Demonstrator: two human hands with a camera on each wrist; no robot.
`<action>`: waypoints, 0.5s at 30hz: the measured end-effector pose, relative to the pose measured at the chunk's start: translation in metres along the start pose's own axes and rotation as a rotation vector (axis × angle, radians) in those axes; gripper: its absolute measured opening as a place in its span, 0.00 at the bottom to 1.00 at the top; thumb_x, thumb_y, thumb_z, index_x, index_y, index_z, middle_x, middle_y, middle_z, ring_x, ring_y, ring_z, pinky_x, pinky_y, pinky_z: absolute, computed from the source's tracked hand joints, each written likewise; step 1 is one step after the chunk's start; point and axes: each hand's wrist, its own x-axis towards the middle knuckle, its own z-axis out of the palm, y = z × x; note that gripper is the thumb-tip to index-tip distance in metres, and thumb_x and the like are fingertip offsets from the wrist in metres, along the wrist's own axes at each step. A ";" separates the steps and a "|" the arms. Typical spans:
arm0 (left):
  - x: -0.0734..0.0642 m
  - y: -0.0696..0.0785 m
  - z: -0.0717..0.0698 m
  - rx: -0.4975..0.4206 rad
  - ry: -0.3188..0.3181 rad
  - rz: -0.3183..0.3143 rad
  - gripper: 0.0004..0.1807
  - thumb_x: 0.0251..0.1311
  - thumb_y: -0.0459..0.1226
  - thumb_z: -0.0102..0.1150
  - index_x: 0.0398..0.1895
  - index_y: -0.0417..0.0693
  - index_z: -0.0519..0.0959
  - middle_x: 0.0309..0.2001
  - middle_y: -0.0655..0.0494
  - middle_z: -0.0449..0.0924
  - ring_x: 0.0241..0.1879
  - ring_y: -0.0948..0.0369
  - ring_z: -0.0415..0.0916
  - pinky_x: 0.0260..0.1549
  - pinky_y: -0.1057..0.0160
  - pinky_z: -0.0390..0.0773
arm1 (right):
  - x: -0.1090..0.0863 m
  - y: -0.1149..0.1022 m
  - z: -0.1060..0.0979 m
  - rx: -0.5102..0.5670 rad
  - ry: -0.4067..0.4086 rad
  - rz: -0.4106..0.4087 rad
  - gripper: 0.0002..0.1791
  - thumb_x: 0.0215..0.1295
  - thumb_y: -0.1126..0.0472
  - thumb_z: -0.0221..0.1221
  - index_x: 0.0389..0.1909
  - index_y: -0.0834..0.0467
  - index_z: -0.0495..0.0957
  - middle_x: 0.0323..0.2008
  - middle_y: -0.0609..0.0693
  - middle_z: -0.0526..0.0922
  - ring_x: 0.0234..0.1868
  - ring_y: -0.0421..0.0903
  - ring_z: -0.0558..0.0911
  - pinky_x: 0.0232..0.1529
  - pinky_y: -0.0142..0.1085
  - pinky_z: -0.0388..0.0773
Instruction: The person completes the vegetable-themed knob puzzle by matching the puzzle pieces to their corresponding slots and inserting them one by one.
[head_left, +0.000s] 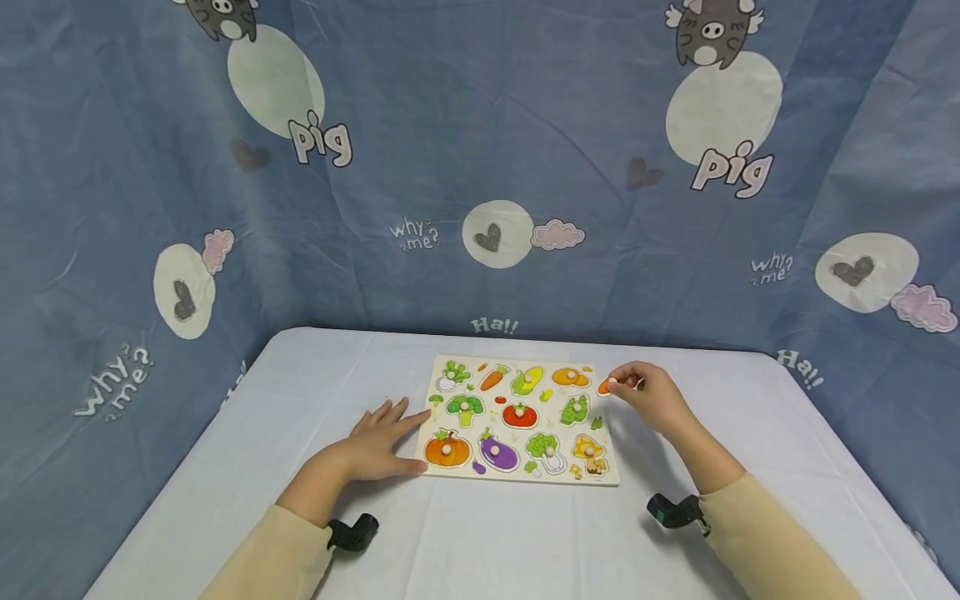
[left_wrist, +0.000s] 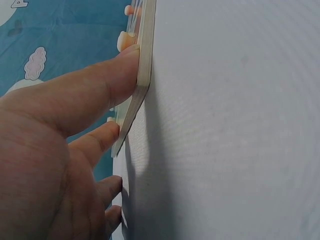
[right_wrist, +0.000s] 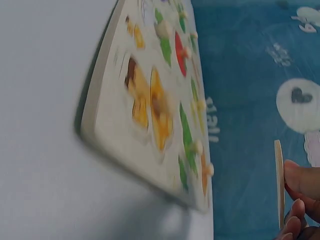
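A wooden vegetable puzzle board lies on the white table, with pictures of a pumpkin, an eggplant, a tomato, broccoli, corn and others, many bearing small knobs. At the board's left edge my left hand has its fingers spread; the thumb touches the near corner and the index finger the side. Past the right edge, my right hand pinches a small orange puzzle piece just off the board. Edge-on in the right wrist view, that thin piece hides its picture.
The white tablecloth spreads around the board. Behind the table hangs a blue curtain with pig and heart prints. A black wrist camera sits on the left wrist and another on the right.
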 end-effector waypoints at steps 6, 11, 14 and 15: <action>0.001 -0.002 0.001 -0.003 0.003 0.010 0.51 0.53 0.65 0.65 0.78 0.56 0.61 0.79 0.37 0.44 0.77 0.37 0.34 0.72 0.35 0.36 | 0.008 -0.019 0.021 0.030 -0.040 -0.004 0.10 0.68 0.58 0.64 0.43 0.62 0.80 0.33 0.52 0.74 0.33 0.47 0.68 0.28 0.35 0.67; 0.001 0.000 0.001 0.001 0.003 -0.007 0.50 0.53 0.63 0.66 0.78 0.58 0.61 0.79 0.39 0.44 0.78 0.38 0.35 0.72 0.35 0.36 | 0.012 -0.034 0.040 0.051 -0.074 -0.013 0.09 0.68 0.59 0.65 0.42 0.61 0.81 0.34 0.52 0.74 0.31 0.47 0.68 0.28 0.36 0.68; 0.001 0.001 0.000 0.008 0.002 -0.016 0.50 0.53 0.63 0.66 0.78 0.59 0.61 0.79 0.40 0.45 0.78 0.38 0.35 0.73 0.36 0.37 | 0.016 -0.042 0.052 0.068 -0.095 -0.012 0.08 0.67 0.59 0.66 0.41 0.60 0.81 0.33 0.52 0.74 0.31 0.47 0.69 0.29 0.36 0.67; 0.001 0.001 0.000 0.008 0.003 -0.015 0.50 0.53 0.63 0.66 0.78 0.59 0.61 0.79 0.40 0.45 0.78 0.38 0.35 0.72 0.35 0.37 | 0.017 -0.045 0.056 0.072 -0.103 -0.012 0.08 0.67 0.59 0.66 0.41 0.60 0.81 0.33 0.52 0.74 0.31 0.48 0.69 0.29 0.36 0.67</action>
